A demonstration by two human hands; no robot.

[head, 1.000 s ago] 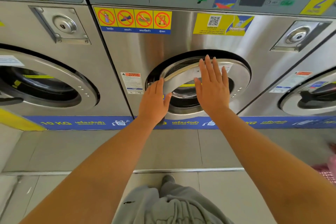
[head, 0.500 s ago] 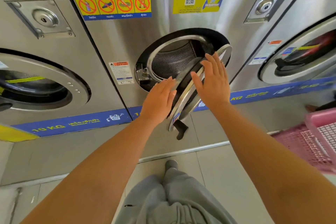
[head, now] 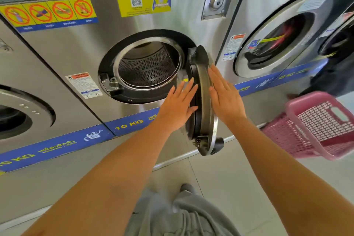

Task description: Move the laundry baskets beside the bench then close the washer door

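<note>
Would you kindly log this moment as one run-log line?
washer door: open, edge-on | left hand: flat, inner face | right hand: flat, outer face | pink basket: right

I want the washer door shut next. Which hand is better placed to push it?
Right. The right hand lies flat on the outer face of the open washer door; the left hand is on its drum side, in the closing path.

The washer door (head: 203, 101), nearly shut a second ago, is now swung wide and seen edge-on, so the drum (head: 147, 65) is exposed. The left hand (head: 177, 106) and right hand (head: 225, 95) are now placed flat on opposite faces.
</note>
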